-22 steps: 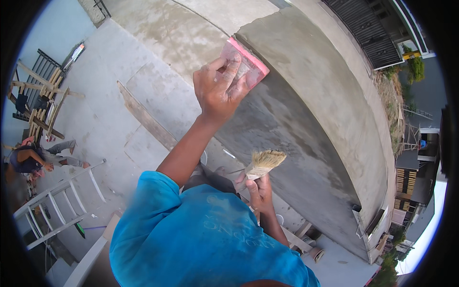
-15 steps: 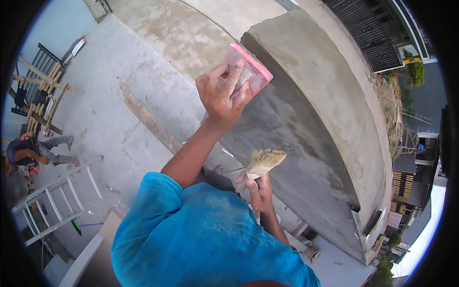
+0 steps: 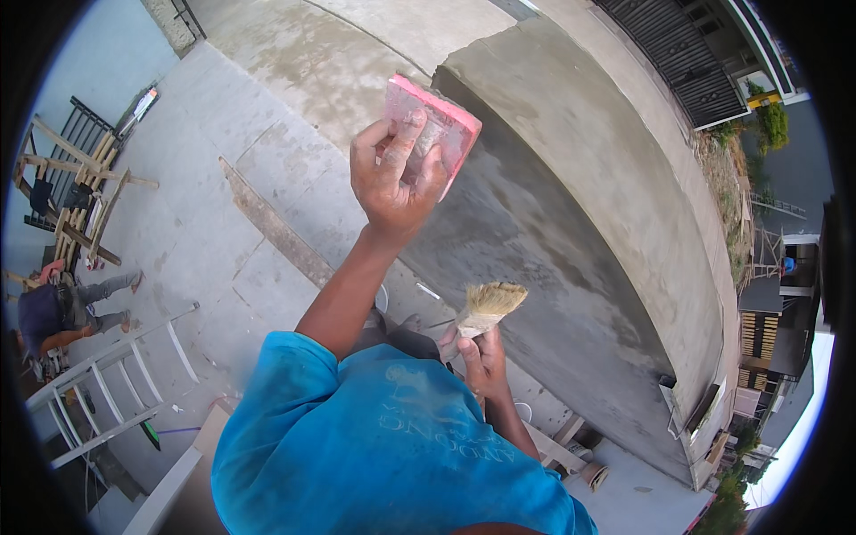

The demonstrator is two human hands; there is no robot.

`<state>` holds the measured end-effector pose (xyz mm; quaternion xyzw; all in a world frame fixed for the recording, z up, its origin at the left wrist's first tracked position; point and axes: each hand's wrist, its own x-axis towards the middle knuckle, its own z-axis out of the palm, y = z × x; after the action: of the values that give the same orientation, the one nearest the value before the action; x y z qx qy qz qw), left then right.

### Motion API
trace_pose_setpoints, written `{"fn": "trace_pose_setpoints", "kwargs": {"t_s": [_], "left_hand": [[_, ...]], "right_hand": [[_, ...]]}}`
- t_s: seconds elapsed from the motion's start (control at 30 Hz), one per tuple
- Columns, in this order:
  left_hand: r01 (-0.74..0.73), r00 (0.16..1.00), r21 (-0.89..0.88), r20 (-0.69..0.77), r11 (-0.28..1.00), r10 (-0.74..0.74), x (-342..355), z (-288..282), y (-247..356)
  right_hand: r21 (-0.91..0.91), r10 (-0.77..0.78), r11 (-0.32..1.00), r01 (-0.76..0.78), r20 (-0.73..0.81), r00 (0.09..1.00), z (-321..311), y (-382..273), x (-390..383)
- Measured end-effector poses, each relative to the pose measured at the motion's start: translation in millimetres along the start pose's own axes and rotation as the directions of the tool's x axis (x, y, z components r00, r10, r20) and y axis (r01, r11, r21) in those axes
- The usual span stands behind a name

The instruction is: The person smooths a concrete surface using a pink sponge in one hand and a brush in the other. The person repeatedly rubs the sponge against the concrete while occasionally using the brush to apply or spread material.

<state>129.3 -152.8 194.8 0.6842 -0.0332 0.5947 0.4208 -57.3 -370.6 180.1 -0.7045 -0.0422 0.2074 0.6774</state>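
My left hand (image 3: 392, 178), dusted with grey, grips a pink-edged plastering float (image 3: 455, 129) by its block handle, at the upper end of a grey rendered wall. The wall has a dark, damp-looking face (image 3: 535, 259) and a lighter band (image 3: 606, 152) beyond the ridge; whether the float touches it I cannot tell. Lower down, my right hand (image 3: 481, 366) is closed round a wide paintbrush (image 3: 490, 301) with pale, dirty bristles pointing up, held in front of the wall's dark face.
An aluminium ladder (image 3: 125, 374) lies at lower left, near a crouching person (image 3: 53, 316) and stacked timber (image 3: 85, 196). A long board (image 3: 267, 223) lies on the concrete floor. A dark metal gate (image 3: 669, 58) and plants (image 3: 771, 125) stand beyond the wall.
My left hand and the float have moved left, away from the wall's edge. My right hand stays about where it was. The person at the left has bent further over.
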Motion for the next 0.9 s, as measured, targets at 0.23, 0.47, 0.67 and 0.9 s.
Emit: {"fn": "trace_pose_setpoints", "kwargs": {"t_s": [0.23,0.47,0.67,0.9], "left_hand": [[-0.083,0.992,0.2,0.11,0.976,0.061,21,0,11],[-0.355,0.914,0.411,0.342,0.839,0.219,76,-51,41],[-0.482,0.859,0.459,0.415,0.746,0.3,91,-49,46],[-0.588,0.789,0.486,0.524,0.647,0.323,97,-43,59]], "right_hand": [[0.027,0.02,0.999,-0.021,0.013,1.0,-4,2,-5],[0.035,-0.03,0.999,0.031,-0.021,0.999,-12,5,-8],[0.082,-0.089,0.993,0.084,0.063,0.994,-16,17,-1],[0.094,-0.16,0.984,0.152,0.082,0.984,-21,20,-6]]}}
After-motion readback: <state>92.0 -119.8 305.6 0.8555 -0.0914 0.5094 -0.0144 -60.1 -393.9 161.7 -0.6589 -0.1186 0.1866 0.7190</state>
